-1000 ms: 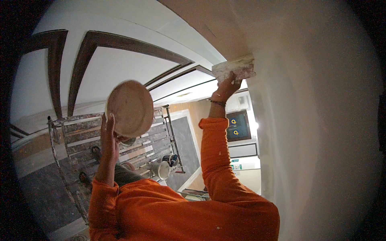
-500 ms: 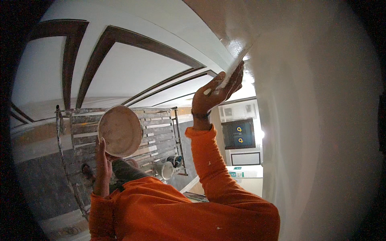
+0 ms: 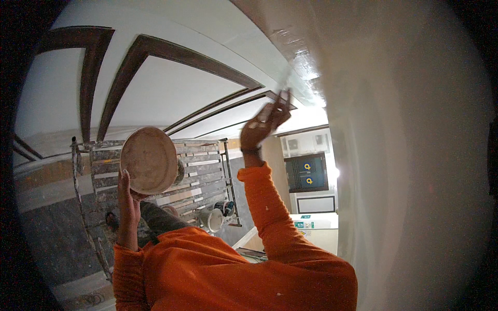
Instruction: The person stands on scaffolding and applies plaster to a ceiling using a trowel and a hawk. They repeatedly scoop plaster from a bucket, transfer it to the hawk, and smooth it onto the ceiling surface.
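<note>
My left hand [image 3: 130, 199] grips the lower left rim of a round, shallow pan [image 3: 149, 161], held tilted. Its inside has a dull beige-brown coating. My right hand [image 3: 264, 124] is raised near the corner between the panelled wall and the smooth plain surface at right. Its fingers are bent and partly smeared by motion, with whitish paste on them. A thin, flat putty blade [image 3: 286, 82] shows only as a faint blur at the fingertips. Just beyond it a wet, shiny smear [image 3: 306, 65] lies along the corner.
Below me is a slatted scaffold platform [image 3: 199, 170] with metal rails. On it stand a white bucket [image 3: 211, 220] and a dark container [image 3: 225, 208]. Dark-framed panels [image 3: 202, 85] line the wall at left. A plain pale surface [image 3: 415, 155] fills the right side.
My right hand has drawn down and slightly left, off the corner, and the wet smear shows more. The pan in my left hand has risen a little and shifted left.
</note>
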Available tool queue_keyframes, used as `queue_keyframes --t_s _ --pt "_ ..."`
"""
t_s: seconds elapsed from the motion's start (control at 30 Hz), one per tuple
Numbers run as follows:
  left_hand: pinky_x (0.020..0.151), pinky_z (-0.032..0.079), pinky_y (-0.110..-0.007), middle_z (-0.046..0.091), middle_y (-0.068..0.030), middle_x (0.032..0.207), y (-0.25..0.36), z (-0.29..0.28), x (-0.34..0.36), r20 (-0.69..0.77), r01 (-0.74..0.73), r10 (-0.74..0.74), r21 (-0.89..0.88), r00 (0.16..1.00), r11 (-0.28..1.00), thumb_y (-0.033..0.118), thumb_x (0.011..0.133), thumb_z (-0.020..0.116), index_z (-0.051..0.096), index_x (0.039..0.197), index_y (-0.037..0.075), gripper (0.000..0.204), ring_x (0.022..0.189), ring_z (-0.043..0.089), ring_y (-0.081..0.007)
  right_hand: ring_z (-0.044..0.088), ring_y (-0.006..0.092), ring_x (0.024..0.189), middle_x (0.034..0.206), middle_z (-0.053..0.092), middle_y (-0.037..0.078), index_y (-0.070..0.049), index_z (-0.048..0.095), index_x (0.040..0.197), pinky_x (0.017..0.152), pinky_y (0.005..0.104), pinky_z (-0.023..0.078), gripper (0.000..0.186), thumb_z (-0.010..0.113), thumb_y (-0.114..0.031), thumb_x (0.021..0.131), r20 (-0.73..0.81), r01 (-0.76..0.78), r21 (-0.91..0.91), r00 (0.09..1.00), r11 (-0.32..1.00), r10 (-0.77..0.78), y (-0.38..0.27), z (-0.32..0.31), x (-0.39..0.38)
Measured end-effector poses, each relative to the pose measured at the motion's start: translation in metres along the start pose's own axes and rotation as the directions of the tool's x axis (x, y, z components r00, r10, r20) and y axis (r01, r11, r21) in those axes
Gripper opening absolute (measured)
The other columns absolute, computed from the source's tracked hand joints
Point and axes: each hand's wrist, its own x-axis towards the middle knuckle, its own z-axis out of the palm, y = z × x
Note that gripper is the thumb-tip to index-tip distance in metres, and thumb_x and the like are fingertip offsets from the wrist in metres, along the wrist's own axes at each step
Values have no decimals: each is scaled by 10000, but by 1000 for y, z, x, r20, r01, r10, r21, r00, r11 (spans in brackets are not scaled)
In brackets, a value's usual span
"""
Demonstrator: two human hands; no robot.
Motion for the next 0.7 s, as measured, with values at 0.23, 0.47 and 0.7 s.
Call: queue_keyframes --t_s 0.23,0.47,0.7 --pt "916 528 -502 221 -174 1503 -17 -48 0 -20 27 -29 -90 999 996 601 887 529 117 1521 129 891 1343 351 -354 398 419 1302 1457 310 300 27 209 1473 1087 521 347 622 488 -164 950 -140 -395 246 889 885 436 -18 2 59" --pt "959 499 -493 190 -157 1526 12 -10 -25 -85 -20 16 -48 996 999 614 883 527 115 1522 116 909 1362 322 -352 375 357 1313 1455 374 207 -3 330 1449 1087 449 305 527 462 -161 964 -17 26 108 1000 994 -24 -130 54 51" --pt "922 520 -463 253 -159 1504 -41 -74 15 111 -331 312 324 944 886 628 883 514 180 1506 102 880 1325 386 -336 444 335 1293 1401 483 174 -9 466 1374 1073 472 279 475 416 -8 902 136 238 165 956 957 -261 -135 21 37"
